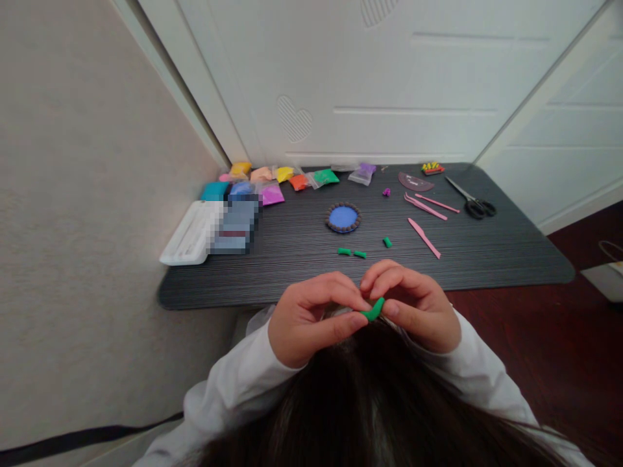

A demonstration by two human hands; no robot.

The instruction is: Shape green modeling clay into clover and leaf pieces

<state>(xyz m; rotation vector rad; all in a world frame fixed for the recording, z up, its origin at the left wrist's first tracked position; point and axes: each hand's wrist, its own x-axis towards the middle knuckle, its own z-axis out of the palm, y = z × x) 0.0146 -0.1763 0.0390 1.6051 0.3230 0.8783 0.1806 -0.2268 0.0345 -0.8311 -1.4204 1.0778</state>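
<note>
Both my hands meet just in front of the near edge of a dark table. My left hand and my right hand pinch the two ends of a short green clay roll between thumbs and fingertips. On the table beyond lie three small green clay bits. Farther back sits a blue clay disc with a brown beaded rim.
Several bags of coloured clay line the back left. A white tray lies at the left. Pink modelling tools, black scissors, a purple clay bit and a small red-yellow piece lie at the right. White doors stand behind.
</note>
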